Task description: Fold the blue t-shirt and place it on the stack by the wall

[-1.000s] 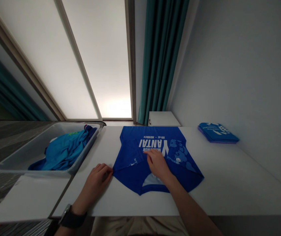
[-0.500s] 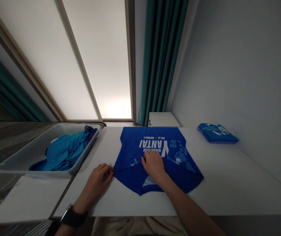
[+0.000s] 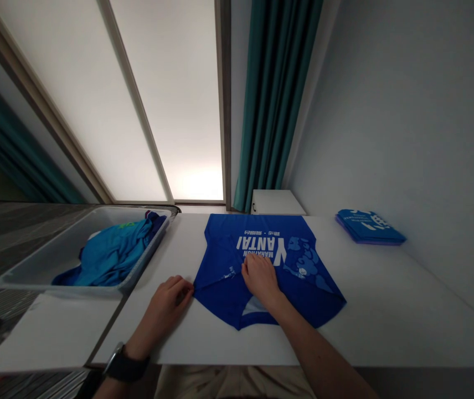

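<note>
A blue T-shirt (image 3: 262, 227) with white "YANTAI MARATHON" lettering lies spread on the white table, its print upside down to me and its neck end toward me. My left hand (image 3: 173, 299), a dark watch on its wrist, has thumb and fingertips closed on the shirt's left sleeve corner. On the middle of the shirt, just below the lettering, rests my right hand (image 3: 261, 277). Its fingers are curled in against the fabric, and the fingertips are hidden beneath the hand. A pale patch of the inside shows by the neckline, under my right wrist.
To the left stands a translucent plastic bin (image 3: 25, 275) with crumpled blue clothes (image 3: 114, 252) in it. A neat stack of folded blue shirts (image 3: 370, 226) lies at the back right, near the wall. Beyond the table is a low white cabinet (image 3: 278, 202).
My right hand's fingers have curled in more against the shirt. My left hand stays at the sleeve corner. The whole view has shifted slightly.
</note>
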`<state>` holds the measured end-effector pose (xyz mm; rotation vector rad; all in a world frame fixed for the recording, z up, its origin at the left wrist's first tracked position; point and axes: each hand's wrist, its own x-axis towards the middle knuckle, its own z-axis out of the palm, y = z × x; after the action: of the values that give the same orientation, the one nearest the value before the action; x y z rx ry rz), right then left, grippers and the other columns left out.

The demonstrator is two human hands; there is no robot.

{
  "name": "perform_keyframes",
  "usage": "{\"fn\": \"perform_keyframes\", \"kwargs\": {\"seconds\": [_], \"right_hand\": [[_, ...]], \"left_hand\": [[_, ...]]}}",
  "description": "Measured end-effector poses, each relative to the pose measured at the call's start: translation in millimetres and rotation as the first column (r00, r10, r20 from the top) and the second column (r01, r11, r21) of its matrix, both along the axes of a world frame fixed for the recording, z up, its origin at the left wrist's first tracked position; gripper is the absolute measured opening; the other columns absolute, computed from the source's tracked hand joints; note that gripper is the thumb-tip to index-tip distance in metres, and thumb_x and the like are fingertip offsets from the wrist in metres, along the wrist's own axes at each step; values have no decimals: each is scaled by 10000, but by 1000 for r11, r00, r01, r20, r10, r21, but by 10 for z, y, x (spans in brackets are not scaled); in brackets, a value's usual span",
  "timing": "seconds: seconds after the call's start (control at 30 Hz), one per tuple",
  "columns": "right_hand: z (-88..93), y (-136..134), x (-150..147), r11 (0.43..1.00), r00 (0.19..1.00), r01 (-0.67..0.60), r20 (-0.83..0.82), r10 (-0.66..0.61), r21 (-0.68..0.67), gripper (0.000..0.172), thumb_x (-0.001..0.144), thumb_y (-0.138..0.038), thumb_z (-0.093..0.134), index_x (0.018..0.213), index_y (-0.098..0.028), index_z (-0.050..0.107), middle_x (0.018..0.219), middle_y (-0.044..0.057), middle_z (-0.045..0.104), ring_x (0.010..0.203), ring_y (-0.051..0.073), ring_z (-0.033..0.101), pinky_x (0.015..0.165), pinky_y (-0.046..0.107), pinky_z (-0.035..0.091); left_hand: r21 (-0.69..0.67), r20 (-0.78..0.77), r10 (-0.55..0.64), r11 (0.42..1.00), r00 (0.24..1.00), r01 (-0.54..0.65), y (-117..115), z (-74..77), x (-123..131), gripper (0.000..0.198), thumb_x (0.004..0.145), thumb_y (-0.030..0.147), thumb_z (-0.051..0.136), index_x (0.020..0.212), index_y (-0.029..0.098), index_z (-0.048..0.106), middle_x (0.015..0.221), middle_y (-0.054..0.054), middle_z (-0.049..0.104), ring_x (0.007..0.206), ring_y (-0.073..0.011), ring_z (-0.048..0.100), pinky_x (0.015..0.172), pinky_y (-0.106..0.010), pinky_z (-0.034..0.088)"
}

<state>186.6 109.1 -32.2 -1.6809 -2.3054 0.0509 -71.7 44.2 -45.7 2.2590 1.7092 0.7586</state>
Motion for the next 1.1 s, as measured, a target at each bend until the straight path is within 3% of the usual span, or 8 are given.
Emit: {"fn": "perform_keyframes", "kwargs": {"seconds": [0.3, 0.5, 0.6, 0.7, 0.83, 0.97, 1.1], "right_hand": [[-67, 88, 116, 997, 995, 37, -87, -44, -72, 86, 921, -172, 493, 926, -202, 574, 926, 53, 691, 911, 206, 623, 781, 322, 369], [-28, 114, 294, 999, 985, 43, -167, -48, -30, 161, 929, -140, 459, 965, -201, 604, 980, 56, 685, 951, 215, 601, 806, 329, 372], [-9, 83, 294, 999, 983, -31, -182, 33, 16, 219, 936, -126, 429, 967, -202, 632, 999, 61, 676, 980, 214, 580, 827, 330, 381], [-16, 37, 261, 994, 978, -94, -185, 101, 48, 256, 940, -117, 416, 976, -207, 653, 1004, 64, 670, 1005, 219, 566, 846, 338, 390], [-60, 2, 236, 992, 979, -115, -159, 123, 60, 279, 953, -129, 409, 1002, -218, 669, 1000, 70, 666, 1013, 229, 558, 871, 360, 392], [-106, 1, 237, 991, 981, -117, -150, 124, 61, 276, 951, -139, 419, 1008, -217, 677, 1002, 75, 659, 1011, 237, 552, 893, 374, 390], [-120, 1, 233, 990, 981, -122, -146, 131, 68, 267, 946, -142, 433, 1016, -208, 683, 1004, 75, 656, 1012, 246, 544, 896, 379, 393]], "left_hand": [[8, 51, 5, 1000, 999, -6, -18, 41, 3, 256, 908, 363, 487, 789, 210, 655, 772, -48, 633, 709, -196, 603, 673, -324, 491], [105, 73, 36, 994, 997, -44, -17, 102, 41, 293, 963, 340, 404, 1045, 204, 650, 927, -74, 661, 824, -208, 633, 753, -344, 530], [151, -44, -49, 987, 998, 55, 99, 145, 194, 345, 970, 313, 394, 1227, 213, 600, 1144, -101, 652, 1051, -243, 613, 925, -409, 507], [128, -179, -154, 975, 972, 179, 306, 165, 421, 434, 973, 307, 405, 1389, 214, 480, 1377, -102, 547, 1245, -266, 524, 1036, -457, 456], [119, -243, -250, 951, 937, 284, 627, 99, 647, 486, 985, 319, 414, 1452, 187, 401, 1496, -114, 440, 1383, -254, 398, 1130, -447, 375], [73, -291, -270, 950, 918, 303, 830, -52, 683, 517, 990, 379, 416, 1456, 156, 398, 1526, -133, 394, 1422, -260, 340, 1151, -448, 339], [33, -351, -233, 965, 907, 261, 856, -155, 670, 541, 997, 414, 393, 1456, 128, 399, 1524, -158, 385, 1420, -287, 339, 1154, -481, 316]]}}
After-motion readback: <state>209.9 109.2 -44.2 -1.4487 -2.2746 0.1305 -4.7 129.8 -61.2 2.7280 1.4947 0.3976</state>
